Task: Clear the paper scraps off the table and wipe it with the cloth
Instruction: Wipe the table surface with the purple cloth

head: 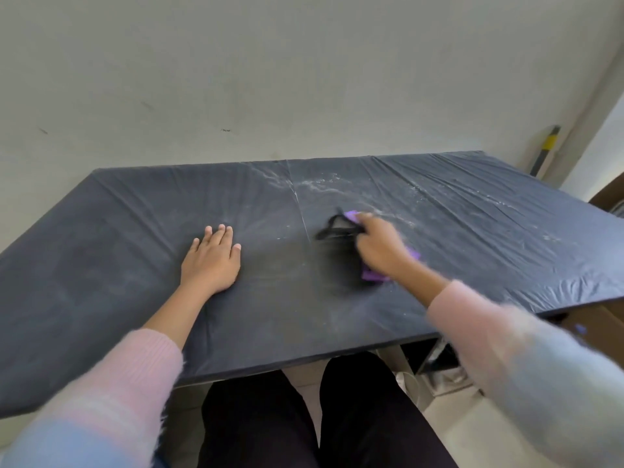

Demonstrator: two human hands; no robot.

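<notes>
The left hand (211, 258) lies flat on the table (135, 211), fingers straight; to its right, the blurred right hand (380, 246) seems to grip a purple cloth (371, 274).

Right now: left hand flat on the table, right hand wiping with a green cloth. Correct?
Not quite. The cloth is purple, not green, as the head view shows. The rest holds: the left hand lies flat on the table, and the right hand grips the cloth against the tabletop, blurred in mid-wipe.
</notes>
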